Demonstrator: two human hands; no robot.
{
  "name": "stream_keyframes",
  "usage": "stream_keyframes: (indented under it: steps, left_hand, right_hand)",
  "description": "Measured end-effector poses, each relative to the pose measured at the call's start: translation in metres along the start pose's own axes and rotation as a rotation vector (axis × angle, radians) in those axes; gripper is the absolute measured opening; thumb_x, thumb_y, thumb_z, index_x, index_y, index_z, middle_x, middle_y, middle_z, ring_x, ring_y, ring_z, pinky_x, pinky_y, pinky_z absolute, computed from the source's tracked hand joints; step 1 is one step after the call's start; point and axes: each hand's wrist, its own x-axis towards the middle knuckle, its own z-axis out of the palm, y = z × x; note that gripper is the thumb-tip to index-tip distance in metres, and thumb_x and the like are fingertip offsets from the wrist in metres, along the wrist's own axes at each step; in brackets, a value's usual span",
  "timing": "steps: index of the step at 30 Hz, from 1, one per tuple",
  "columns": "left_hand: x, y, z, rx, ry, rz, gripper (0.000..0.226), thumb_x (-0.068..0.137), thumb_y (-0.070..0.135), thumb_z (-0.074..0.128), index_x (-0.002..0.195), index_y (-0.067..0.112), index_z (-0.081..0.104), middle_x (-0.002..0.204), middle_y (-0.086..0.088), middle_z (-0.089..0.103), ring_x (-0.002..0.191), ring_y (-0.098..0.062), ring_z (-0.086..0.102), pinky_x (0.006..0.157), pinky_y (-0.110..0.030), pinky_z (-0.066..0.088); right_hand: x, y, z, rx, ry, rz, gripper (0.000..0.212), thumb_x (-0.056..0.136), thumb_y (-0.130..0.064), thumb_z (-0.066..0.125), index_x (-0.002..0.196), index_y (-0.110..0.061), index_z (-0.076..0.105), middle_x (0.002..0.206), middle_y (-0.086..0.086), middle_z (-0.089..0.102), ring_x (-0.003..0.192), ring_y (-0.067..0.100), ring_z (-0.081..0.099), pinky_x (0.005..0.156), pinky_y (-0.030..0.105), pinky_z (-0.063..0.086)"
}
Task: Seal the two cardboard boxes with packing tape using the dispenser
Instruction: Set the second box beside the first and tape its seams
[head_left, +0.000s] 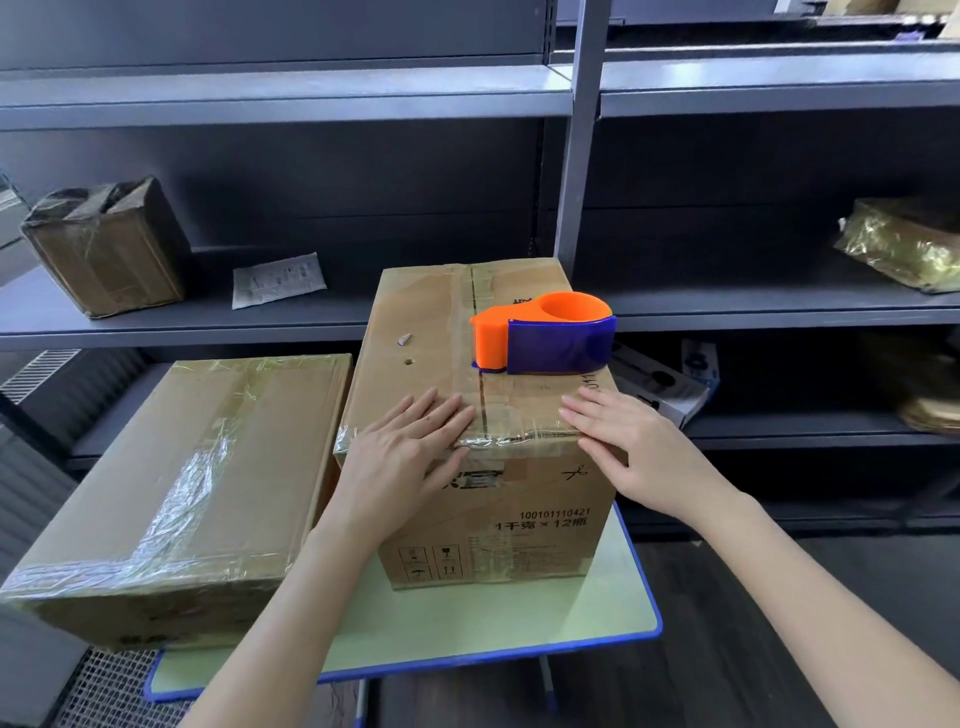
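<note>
The left hand (413, 460) and right hand (631, 454) lie flat on the near top edge of the tall brown cardboard box (415, 322). Their fingers are straight, pressing the clear tape there and gripping nothing. The orange and blue plastic tape dispenser (545, 338) rests on the right of that box's top. A flatter taped cardboard box (208, 467) sits just left of it on the pale green, blue-edged tabletop (519, 618).

Taller box (545, 551) front: "100101110421", below it "1千克×12瓶"; scissors mark (573, 473) near top edge; four handling pictograms (435, 564) lower left.
</note>
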Motion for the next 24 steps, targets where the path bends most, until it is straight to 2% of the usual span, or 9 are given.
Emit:
stream_keyframes:
  steps: [3,7,12,15,17,19,21,24]
  left_hand:
    - [0.01,0.01,0.002,0.03,-0.021,0.037,0.053,0.094,0.046,0.037,0.129,0.012,0.057,0.13,-0.004,0.058,0.125,-0.022,0.05,0.103,-0.043,0.043]
    - [0.012,0.019,0.006,0.025,0.001,0.02,0.045,0.095,0.042,0.041,0.125,0.016,0.061,0.128,-0.003,0.06,0.123,-0.021,0.052,0.101,-0.04,0.045]
    - [0.017,0.032,0.006,0.045,-0.043,-0.003,0.054,0.091,0.044,0.039,0.123,0.006,0.06,0.128,-0.008,0.059,0.122,-0.021,0.053,0.101,-0.042,0.045]
    - [0.017,0.036,0.007,0.032,-0.033,-0.03,0.049,0.093,0.039,0.041,0.12,0.005,0.063,0.124,-0.008,0.062,0.119,-0.021,0.056,0.1,-0.04,0.046]
    - [0.017,0.034,0.005,0.004,-0.062,-0.023,0.05,0.093,0.041,0.039,0.119,0.006,0.064,0.123,-0.008,0.063,0.119,-0.022,0.056,0.099,-0.04,0.047]
    - [0.018,0.031,-0.002,-0.096,-0.102,-0.009,0.061,0.096,0.05,0.028,0.125,0.007,0.059,0.129,-0.008,0.059,0.125,-0.019,0.051,0.105,-0.038,0.041]
    - [0.014,0.022,-0.011,-0.205,-0.068,-0.076,0.072,0.095,0.058,0.013,0.134,0.009,0.05,0.138,-0.006,0.049,0.133,-0.014,0.039,0.114,-0.029,0.025]
    - [0.005,-0.006,-0.02,-0.195,0.032,-0.23,0.063,0.096,0.049,0.02,0.138,0.01,0.045,0.143,-0.004,0.043,0.138,-0.014,0.032,0.114,-0.024,0.011]
  right_hand:
    - [0.014,-0.015,0.007,-0.085,-0.096,-0.087,0.047,0.091,-0.04,0.039,0.131,-0.019,0.053,0.135,-0.004,0.052,0.131,0.017,0.04,0.11,0.036,0.026]
    - [0.019,-0.021,0.013,-0.082,-0.066,-0.067,0.042,0.091,-0.037,0.038,0.126,-0.025,0.058,0.129,-0.008,0.057,0.125,0.021,0.05,0.105,0.034,0.03]
    - [0.025,-0.029,0.017,-0.109,-0.095,-0.07,0.047,0.09,-0.044,0.043,0.131,-0.024,0.052,0.134,-0.006,0.052,0.13,0.022,0.043,0.107,0.037,0.031]
    - [0.028,-0.036,0.022,-0.122,-0.056,-0.065,0.044,0.09,-0.041,0.039,0.127,-0.025,0.057,0.129,-0.009,0.057,0.123,0.025,0.052,0.102,0.039,0.039]
    - [0.028,-0.036,0.022,-0.098,-0.06,-0.051,0.042,0.09,-0.039,0.041,0.126,-0.024,0.058,0.129,-0.009,0.057,0.124,0.024,0.052,0.103,0.038,0.036]
    - [0.027,-0.039,0.023,-0.102,-0.062,-0.025,0.04,0.09,-0.032,0.049,0.128,-0.021,0.057,0.132,-0.007,0.055,0.127,0.023,0.048,0.107,0.035,0.028]
    - [0.026,-0.049,0.028,-0.177,-0.011,-0.023,0.041,0.085,-0.022,0.061,0.125,-0.014,0.059,0.13,0.0,0.058,0.126,0.024,0.049,0.108,0.036,0.026]
    - [0.032,-0.068,0.039,-0.264,0.04,-0.038,0.051,0.079,-0.029,0.072,0.125,-0.01,0.059,0.13,0.006,0.057,0.125,0.025,0.05,0.106,0.041,0.03]
